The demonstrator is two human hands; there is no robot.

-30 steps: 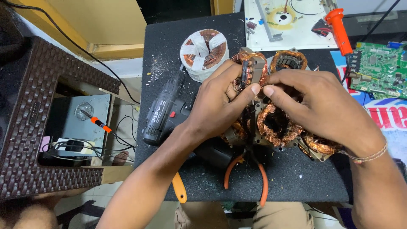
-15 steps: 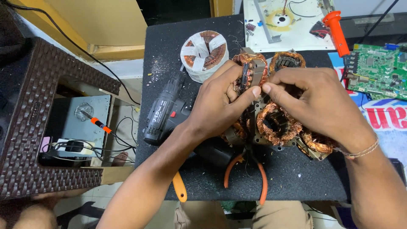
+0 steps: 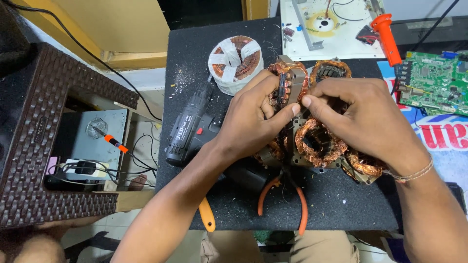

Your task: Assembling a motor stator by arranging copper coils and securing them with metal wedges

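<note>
Since a moment ago the hands have barely moved: the left hand grips a copper coil and the right hand pinches its wire, which next needs a careful pull.

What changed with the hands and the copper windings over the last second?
Very little. The left hand and right hand keep gripping the upright copper-wound stator, fingertips meeting as before. The drill, pliers and taped coil have not moved.

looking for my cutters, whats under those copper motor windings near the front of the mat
Orange-handled pliers poke out from under the copper motor windings; only the handles show. Their jaws are covered by the windings and the left hand.
</note>
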